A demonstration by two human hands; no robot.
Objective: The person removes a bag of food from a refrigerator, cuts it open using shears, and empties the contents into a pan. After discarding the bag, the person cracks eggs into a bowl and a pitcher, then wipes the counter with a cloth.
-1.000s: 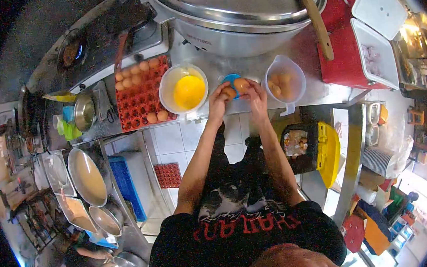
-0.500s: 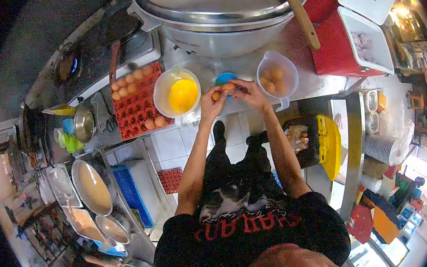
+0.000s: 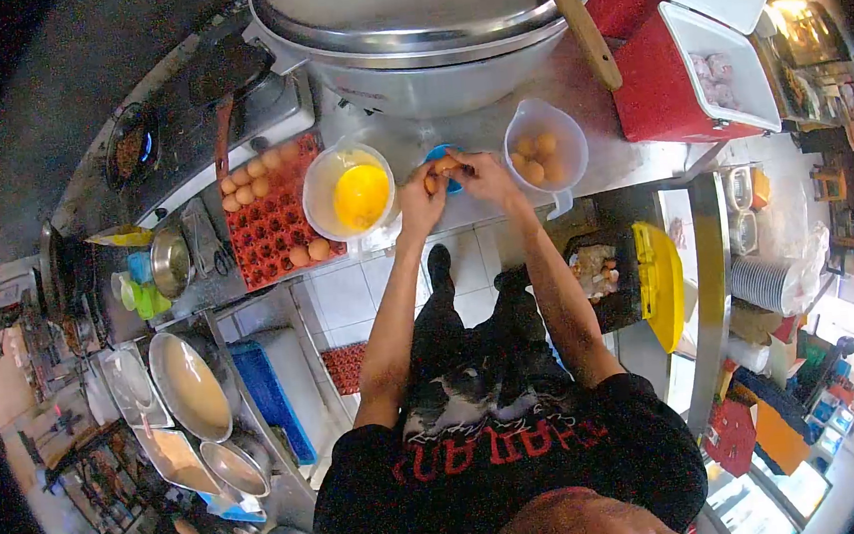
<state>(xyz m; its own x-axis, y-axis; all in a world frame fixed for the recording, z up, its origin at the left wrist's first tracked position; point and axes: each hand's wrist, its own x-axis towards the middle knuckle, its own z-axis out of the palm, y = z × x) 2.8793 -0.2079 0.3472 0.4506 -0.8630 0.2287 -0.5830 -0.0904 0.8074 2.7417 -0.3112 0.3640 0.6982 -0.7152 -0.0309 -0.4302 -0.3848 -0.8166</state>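
Over a small blue bowl (image 3: 455, 184), both hands meet at a brown egg (image 3: 446, 164), their fingertips closed around it. My left hand (image 3: 421, 205) also keeps a second brown egg against its fingers. Opposite it, my right hand (image 3: 488, 179) pinches the egg from the right; whether its shell is cracked is too small to tell. Left of the hands stands a translucent jug (image 3: 317, 197) with yellow egg yolk (image 3: 362, 194) inside. On the right, another translucent jug (image 3: 571, 135) contains several whole brown eggs (image 3: 534, 171).
A red egg tray (image 3: 269, 237) with several eggs lies left of the jugs. Behind is a large lidded metal pot (image 3: 433, 86) with a wooden paddle (image 3: 576, 24). A red cooler (image 3: 659, 93) stands open at right. Below the counter, a yellow-lidded bin (image 3: 660, 289) holds eggshells. A lit burner (image 3: 147, 145) is far left.
The view has shifted slightly, moving the counter items a little left in the picture. Both hands stay together at the egg, with the right hand's fingers turned further over it.
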